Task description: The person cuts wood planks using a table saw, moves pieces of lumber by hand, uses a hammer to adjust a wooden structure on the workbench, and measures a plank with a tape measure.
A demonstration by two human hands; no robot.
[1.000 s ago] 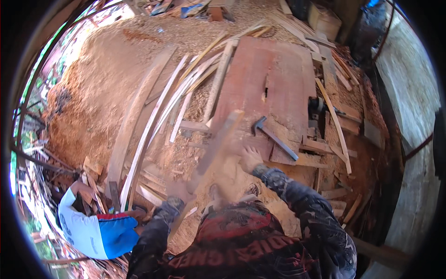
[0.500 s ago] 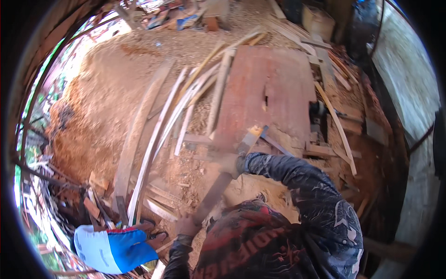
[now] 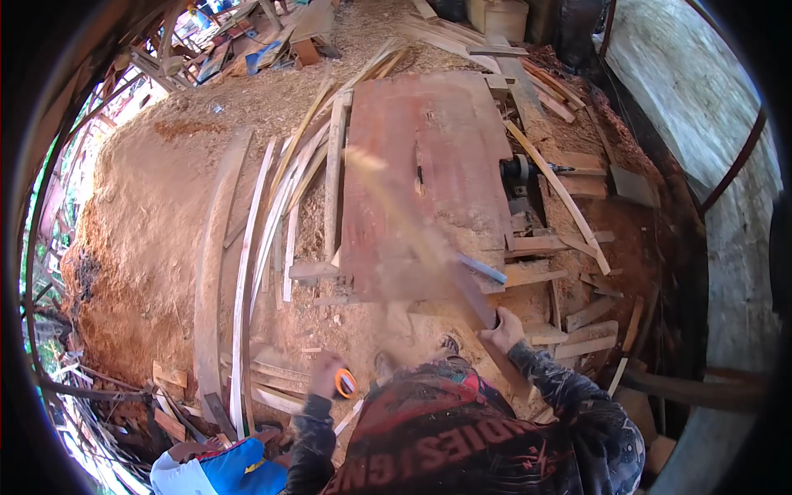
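A long wooden board (image 3: 412,233), blurred by motion, slants from over the reddish tabletop (image 3: 379,107) down to the right of my body. My right hand (image 3: 503,332) is closed round its lower part. On the left, my left hand (image 3: 327,373) is away from the board, its fingers curled beside a small round object with an orange rim (image 3: 345,382). It appears to be in that hand; its exact kind is unclear. A narrow slot (image 3: 419,175) shows in the middle of the tabletop. A blue strip (image 3: 483,268) lies at the tabletop's near edge.
Long pale strips (image 3: 285,194) and a wide plank (image 3: 219,272) lie left of the tabletop. A motor (image 3: 518,170) sits at its right side, by offcuts (image 3: 590,338). Sawdust (image 3: 148,214) is heaped at left. Another person in blue and white (image 3: 223,470) is at the lower left.
My left hand has let go of the board, and the orange-rimmed object now shows by it. My right hand has moved right, and the board has swung across the tabletop.
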